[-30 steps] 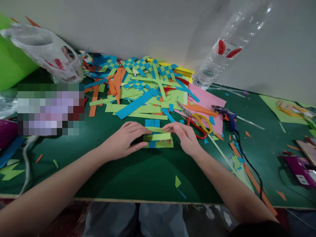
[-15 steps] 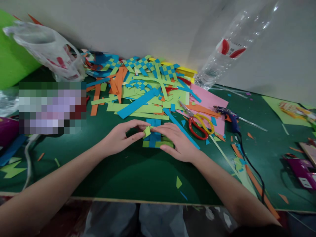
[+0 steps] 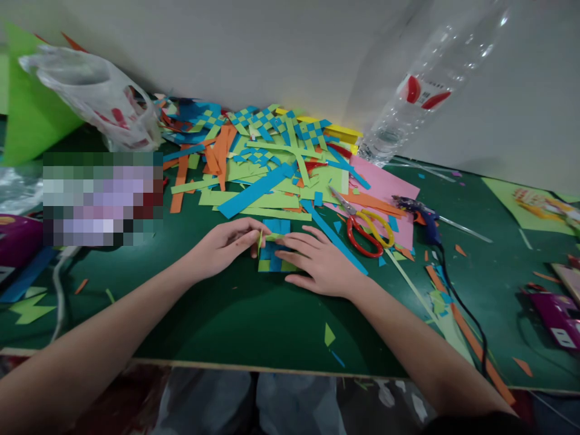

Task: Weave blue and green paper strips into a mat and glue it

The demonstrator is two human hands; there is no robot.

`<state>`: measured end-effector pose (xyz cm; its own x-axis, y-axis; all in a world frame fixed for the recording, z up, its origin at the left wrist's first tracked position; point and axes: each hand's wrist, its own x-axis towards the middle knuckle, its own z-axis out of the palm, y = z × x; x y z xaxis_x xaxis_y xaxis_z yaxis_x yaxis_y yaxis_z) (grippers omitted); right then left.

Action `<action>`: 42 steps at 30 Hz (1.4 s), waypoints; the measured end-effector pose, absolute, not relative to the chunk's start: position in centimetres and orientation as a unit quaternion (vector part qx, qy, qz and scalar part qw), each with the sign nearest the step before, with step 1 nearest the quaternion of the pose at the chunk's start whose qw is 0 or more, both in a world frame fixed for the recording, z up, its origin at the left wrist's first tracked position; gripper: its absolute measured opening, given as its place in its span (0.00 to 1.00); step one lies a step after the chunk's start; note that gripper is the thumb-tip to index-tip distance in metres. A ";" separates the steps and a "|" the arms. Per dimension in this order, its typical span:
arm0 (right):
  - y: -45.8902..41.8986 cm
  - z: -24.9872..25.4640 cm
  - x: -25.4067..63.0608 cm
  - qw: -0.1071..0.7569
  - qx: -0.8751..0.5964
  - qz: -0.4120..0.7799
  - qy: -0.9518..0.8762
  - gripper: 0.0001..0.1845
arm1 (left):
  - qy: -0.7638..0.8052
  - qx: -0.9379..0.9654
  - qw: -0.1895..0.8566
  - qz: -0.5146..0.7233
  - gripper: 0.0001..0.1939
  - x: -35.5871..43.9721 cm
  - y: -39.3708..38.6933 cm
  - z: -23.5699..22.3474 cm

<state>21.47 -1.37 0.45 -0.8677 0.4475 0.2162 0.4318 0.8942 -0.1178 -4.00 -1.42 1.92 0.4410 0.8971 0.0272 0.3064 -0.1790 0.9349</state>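
Note:
A small woven piece of blue and green paper strips (image 3: 277,227) lies on the green table, under and between my hands. Thumb and fingers of my left hand (image 3: 224,251) pinch the end of a light green paper strip (image 3: 260,240) at the weave's left edge. That end stands up from the piece. My right hand (image 3: 324,263) rests over the right half, fingers spread and lying across the strips, hiding part of them. Just to the right of it lie scissors (image 3: 352,211) with red and yellow handles, blades slightly apart.
Behind the hands is a heap of blue, green and orange paper strips (image 3: 258,198) with several checkered woven pieces. A glue gun (image 3: 430,225) with a cord lies right, near pink paper (image 3: 403,181). A plastic bottle (image 3: 426,90) and a plastic bag (image 3: 90,90) stand by the wall.
My left hand has shifted slightly left and turned the green strip's end upright. My right hand's fingers have spread and moved left over the woven paper.

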 end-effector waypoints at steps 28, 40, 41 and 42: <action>-1.4 0.5 21.4 0.122 -0.241 0.069 -0.960 0.22 | 0.467 0.827 0.225 0.216 0.14 -7.6 -0.2 0.6; -1.3 0.5 21.4 0.122 -0.244 0.082 -0.958 0.22 | 0.481 0.836 0.172 0.200 0.13 -7.1 -0.7 -0.1; -1.3 0.4 21.4 0.123 -0.244 0.081 -0.958 0.22 | 0.486 0.834 0.167 0.202 0.13 -6.9 -0.7 -0.2; -1.3 0.4 21.3 0.125 -0.244 0.080 -0.959 0.22 | 0.491 0.832 0.162 0.204 0.13 -6.8 -0.8 -0.3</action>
